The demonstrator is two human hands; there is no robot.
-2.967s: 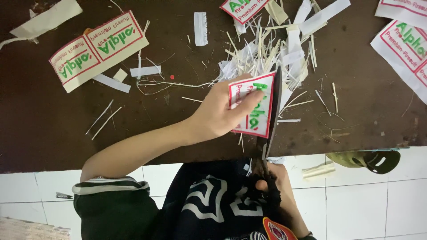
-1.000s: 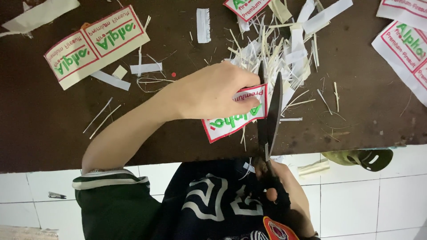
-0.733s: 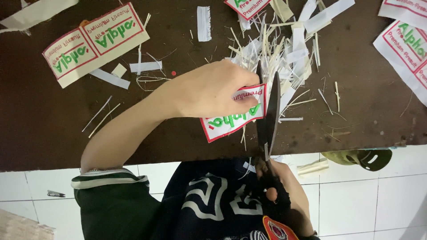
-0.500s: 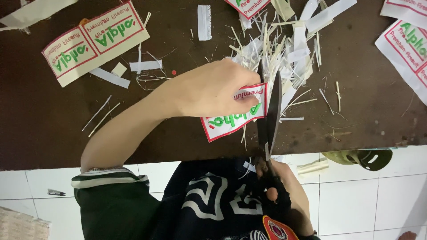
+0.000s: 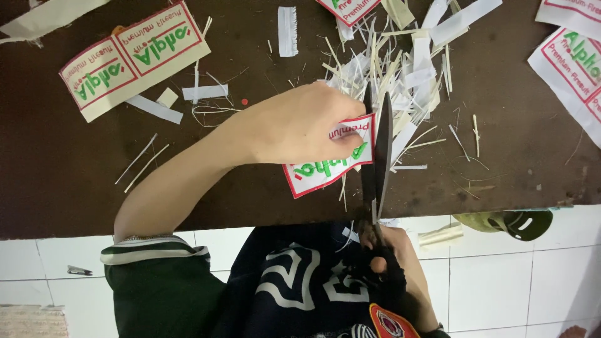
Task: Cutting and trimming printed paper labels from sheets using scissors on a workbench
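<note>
The left hand [image 5: 300,128], forearm stretched over the dark brown table [image 5: 75,181], pinches a white red-bordered label [image 5: 325,164] between its closed fingers. The right hand [image 5: 397,281] grips black scissors [image 5: 377,156], blades seemingly nearly closed along the label's right edge, beside scattered white paper strips [image 5: 407,69].

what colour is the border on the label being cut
Red, around a white label with green lettering, held by the left hand against the black scissors. The only view, head, shows it.

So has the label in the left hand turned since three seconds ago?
Yes. The label was upright then; now it lies tilted, its lower end swung toward the table edge, beside the scissors.
</note>
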